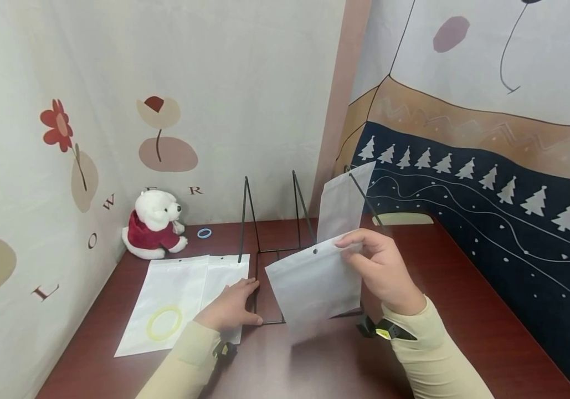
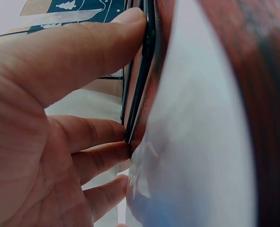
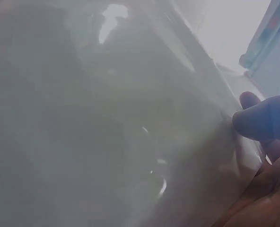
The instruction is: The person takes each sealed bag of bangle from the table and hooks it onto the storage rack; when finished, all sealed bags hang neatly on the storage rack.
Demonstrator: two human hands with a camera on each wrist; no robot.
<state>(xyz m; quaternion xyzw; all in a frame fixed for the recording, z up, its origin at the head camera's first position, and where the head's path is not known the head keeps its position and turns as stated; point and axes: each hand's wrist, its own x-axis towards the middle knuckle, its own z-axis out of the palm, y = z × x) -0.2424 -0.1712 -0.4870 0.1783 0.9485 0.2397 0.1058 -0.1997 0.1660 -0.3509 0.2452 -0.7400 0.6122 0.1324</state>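
Observation:
My right hand point(image 1: 389, 269) pinches the top right corner of a white plastic bag point(image 1: 309, 288), which hangs tilted and has a small hole near its top edge. Its glossy sheet fills most of the right wrist view, with the thumb point(image 3: 260, 120) on its edge. Behind it stands a black wire rack point(image 1: 246, 216) with upright pointed prongs. Another white bag point(image 1: 337, 205) hangs at the rack's right prong. With fingers spread and fairly straight, my left hand point(image 1: 232, 305) touches the rack's left base bar point(image 2: 144, 71); it grips no bag.
Two overlapping white bags point(image 1: 165, 288) lie on the left of the table, a yellow ring point(image 1: 150, 327) on one. Behind them sit a plush white bear point(image 1: 152, 227) in red and a blue ring point(image 1: 204, 233). A pale green object point(image 1: 406, 219) lies at the back right.

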